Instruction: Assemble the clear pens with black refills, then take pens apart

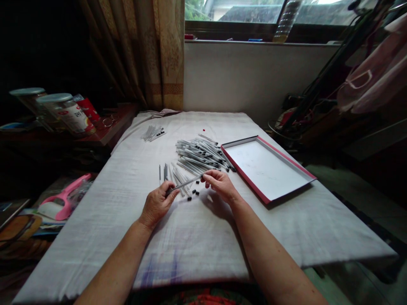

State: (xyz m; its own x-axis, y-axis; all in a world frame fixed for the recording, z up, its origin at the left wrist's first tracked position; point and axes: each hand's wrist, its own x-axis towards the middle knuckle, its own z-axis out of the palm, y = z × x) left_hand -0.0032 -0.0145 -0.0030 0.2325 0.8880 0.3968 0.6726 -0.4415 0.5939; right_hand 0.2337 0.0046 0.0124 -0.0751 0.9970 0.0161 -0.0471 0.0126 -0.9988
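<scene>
A slim, clear-and-grey pen (188,182) spans the gap between my hands, slightly raised at its right end. My left hand (158,204) pinches its left end between thumb and fingers. At the other end, my right hand (220,184) is closed with its fingertips on the tip, where something dark shows; I cannot tell whether it is a separate cap. Small black caps (194,192) lie loose on the cloth just below the pen. Behind my hands are clear tubes (177,174) and several thin dark refills (165,171). A large pile of pens with black ends (200,153) lies beyond.
A shallow box lid with red sides (270,169) lies right of the pile. A smaller bunch of tubes (151,133) and a tiny red piece (204,130) are farther back on the cloth-covered table (273,237). Jars (68,114) stand on a side table at left.
</scene>
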